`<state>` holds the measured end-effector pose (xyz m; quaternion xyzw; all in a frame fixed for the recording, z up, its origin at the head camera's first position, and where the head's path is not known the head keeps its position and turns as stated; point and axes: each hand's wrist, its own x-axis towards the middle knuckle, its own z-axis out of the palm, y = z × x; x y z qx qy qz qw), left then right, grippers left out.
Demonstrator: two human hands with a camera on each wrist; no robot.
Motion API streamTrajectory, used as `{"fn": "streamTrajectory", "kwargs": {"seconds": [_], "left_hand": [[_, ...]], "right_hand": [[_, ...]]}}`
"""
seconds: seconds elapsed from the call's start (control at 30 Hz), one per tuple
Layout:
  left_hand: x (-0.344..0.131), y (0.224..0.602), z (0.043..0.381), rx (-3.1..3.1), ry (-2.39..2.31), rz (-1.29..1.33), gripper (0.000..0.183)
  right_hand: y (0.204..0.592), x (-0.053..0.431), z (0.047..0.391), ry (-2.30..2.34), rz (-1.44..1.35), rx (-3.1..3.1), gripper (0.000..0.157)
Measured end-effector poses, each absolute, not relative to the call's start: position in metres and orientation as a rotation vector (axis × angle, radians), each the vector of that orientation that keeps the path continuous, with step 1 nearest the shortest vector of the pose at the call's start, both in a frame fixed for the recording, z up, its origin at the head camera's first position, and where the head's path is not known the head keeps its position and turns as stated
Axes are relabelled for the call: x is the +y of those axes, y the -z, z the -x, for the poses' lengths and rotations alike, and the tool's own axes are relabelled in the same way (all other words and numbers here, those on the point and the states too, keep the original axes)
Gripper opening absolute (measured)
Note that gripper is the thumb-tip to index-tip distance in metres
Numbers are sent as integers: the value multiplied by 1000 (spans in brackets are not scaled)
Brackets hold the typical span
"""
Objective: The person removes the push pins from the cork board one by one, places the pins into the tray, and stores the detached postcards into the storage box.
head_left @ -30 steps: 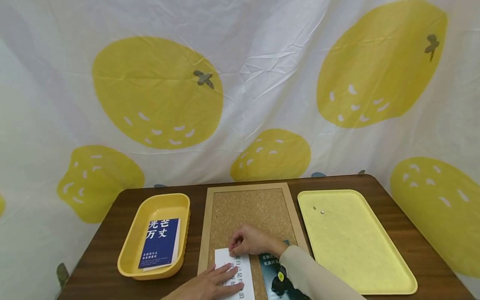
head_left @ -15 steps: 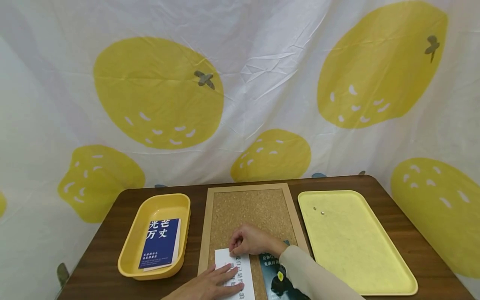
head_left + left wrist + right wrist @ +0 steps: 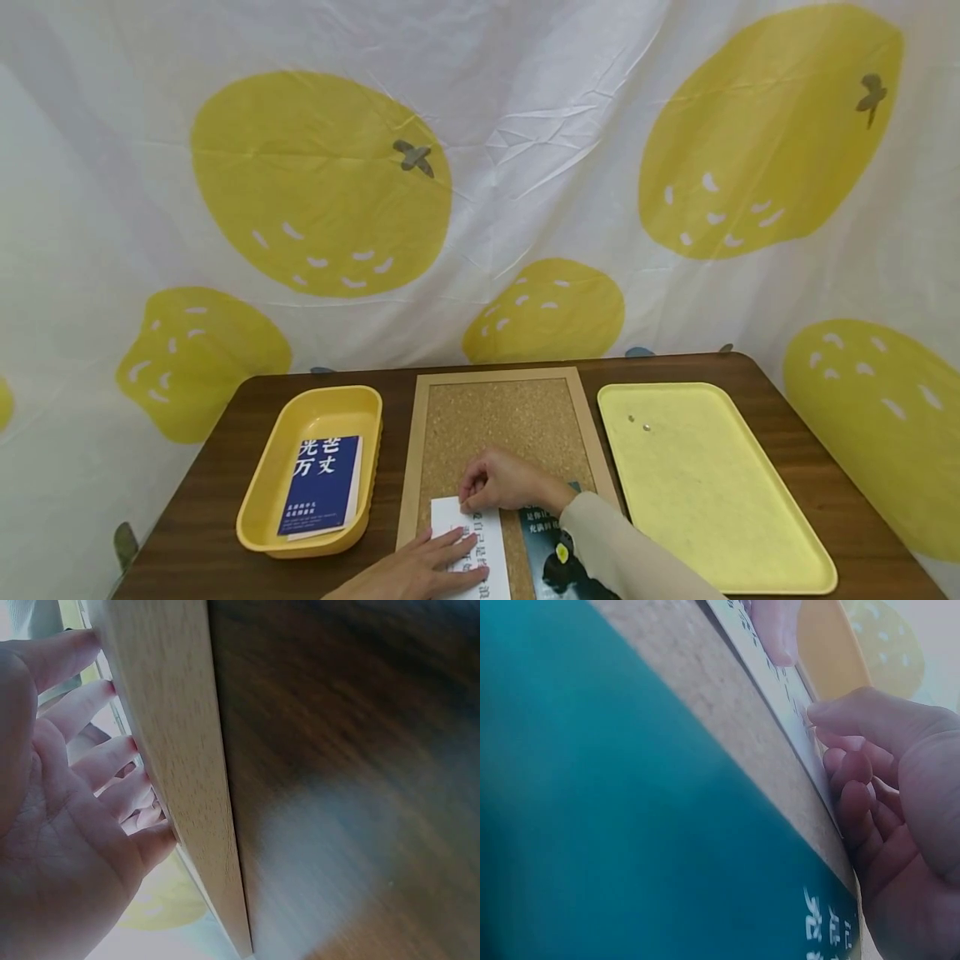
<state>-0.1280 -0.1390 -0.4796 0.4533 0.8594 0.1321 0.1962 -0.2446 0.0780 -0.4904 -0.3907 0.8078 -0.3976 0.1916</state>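
On a wood-framed corkboard lies a white card printed with dark characters. My left hand rests on this card, its fingers spread and straight; the left wrist view shows that hand beside the board's wooden frame. At the card's top edge, the thumb and forefinger of my right hand pinch what seems to be a thumbtack, mostly hidden by the fingertips. Under my right forearm, a dark teal card with a black figure and yellow flower lies on the cork, partly covered by the sleeve.
Left of the board, a yellow basin holds a blue card over a paler one. On the right lies a pale yellow tray with two tiny metallic tacks near its far left corner. A lemon-print cloth hangs behind the brown table.
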Motion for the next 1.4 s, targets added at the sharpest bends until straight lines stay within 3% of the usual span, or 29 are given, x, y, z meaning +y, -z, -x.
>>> {"fn": "streamTrajectory", "kwargs": {"seconds": [1.4], "left_hand": [[-136, 475, 126, 2396, -416, -1164, 68]], "right_hand": [[491, 80, 245, 1189, 1055, 2225, 8]]}}
